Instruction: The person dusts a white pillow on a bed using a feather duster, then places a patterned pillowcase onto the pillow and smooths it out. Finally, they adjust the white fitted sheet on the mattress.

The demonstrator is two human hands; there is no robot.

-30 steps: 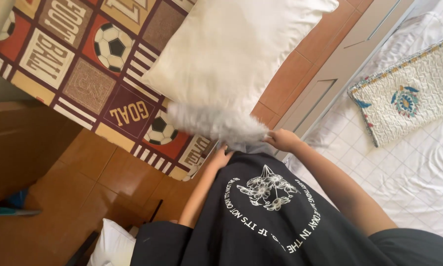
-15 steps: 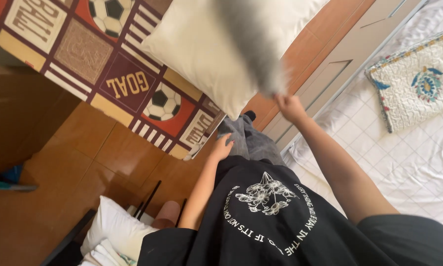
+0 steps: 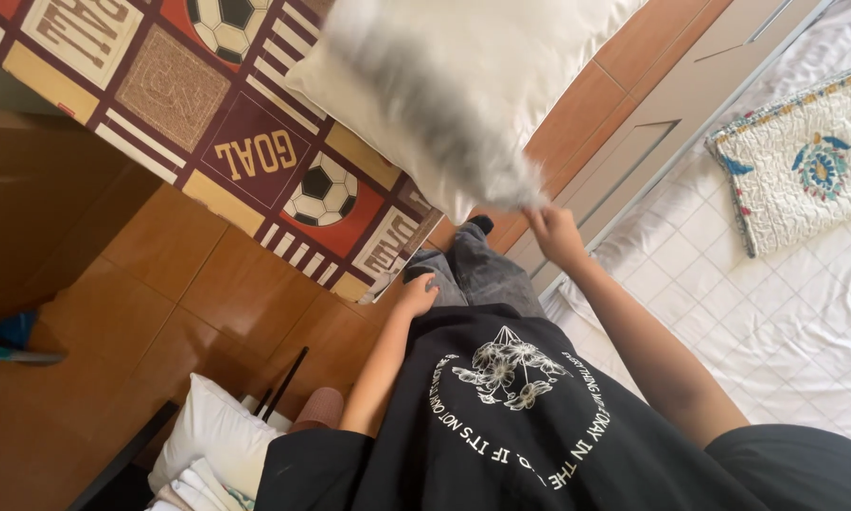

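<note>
- Right hand (image 3: pixel 553 232) is gripping the lower corner of the white pillow (image 3: pixel 463 85), which is hanging blurred above the patterned football bedspread (image 3: pixel 208 114).
- Left hand (image 3: pixel 418 295) is resting loosely curled, holding nothing, on the grey trouser leg (image 3: pixel 477 270).

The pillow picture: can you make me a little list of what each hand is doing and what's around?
right hand: grips the corner of the white pillow, which is blurred
left hand: rests on the grey trouser leg, holds nothing
bed cover: football-patterned patchwork, under the pillow
other bed: white sheet with a quilted cushion
floor: orange-brown tiles
</note>
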